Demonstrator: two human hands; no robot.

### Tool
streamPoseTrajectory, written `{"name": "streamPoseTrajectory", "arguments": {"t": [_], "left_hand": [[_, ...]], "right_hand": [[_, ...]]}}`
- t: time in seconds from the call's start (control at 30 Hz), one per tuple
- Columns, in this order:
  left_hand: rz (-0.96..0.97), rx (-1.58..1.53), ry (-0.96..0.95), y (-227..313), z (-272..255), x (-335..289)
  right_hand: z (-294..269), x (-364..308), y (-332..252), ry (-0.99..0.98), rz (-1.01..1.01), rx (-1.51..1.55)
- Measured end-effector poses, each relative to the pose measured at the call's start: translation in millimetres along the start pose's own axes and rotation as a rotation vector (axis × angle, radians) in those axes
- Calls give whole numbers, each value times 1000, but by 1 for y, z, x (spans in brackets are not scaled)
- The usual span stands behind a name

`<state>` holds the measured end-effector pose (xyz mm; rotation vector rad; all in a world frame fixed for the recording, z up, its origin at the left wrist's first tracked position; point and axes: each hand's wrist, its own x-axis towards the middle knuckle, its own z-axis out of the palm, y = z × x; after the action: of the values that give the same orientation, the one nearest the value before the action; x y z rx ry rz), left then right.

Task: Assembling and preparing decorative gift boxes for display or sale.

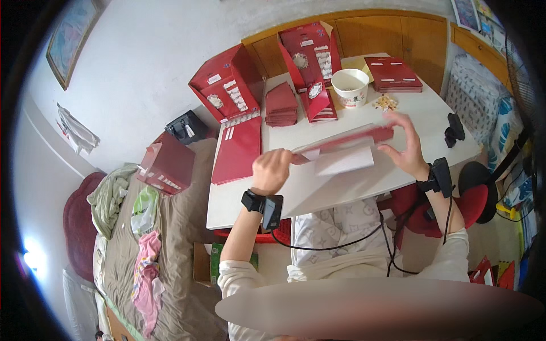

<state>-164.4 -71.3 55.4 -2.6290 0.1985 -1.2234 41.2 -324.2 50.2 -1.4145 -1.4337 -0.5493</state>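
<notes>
A folded sheet of red cardboard (381, 135) with a white inner side is held above the white table (296, 199), tilted and smeared by motion. My left hand (272, 170) is closed round its left end, the knuckles hiding the fingertips. By the right end, my right hand (406, 146) has its thumb and fingers spread apart; whether a fingertip touches the sheet is unclear. Beyond my hands lie a stack of small red envelopes (281, 105) and a red card with a pale ornament (319, 103). A large flat red sheet (236, 150) rests left of my left hand.
Two open red boxes (227, 85) with pale decorations stand at the back. A white paper tub (350, 88), a pile of small pale pieces (385, 102) and stacked red cardboard (392, 74) are back right. A black object (454, 131) lies near the right edge.
</notes>
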Motion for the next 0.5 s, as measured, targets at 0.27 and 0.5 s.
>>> {"name": "streamPoseTrajectory", "arguments": {"t": [0.27, 0.5], "left_hand": [[-376, -252, 219, -13, 7, -4], [-430, -417, 223, -37, 0, 8]], "right_hand": [[-16, 5, 25, 53, 59, -35], [-30, 8, 1, -26, 173, 141]]}}
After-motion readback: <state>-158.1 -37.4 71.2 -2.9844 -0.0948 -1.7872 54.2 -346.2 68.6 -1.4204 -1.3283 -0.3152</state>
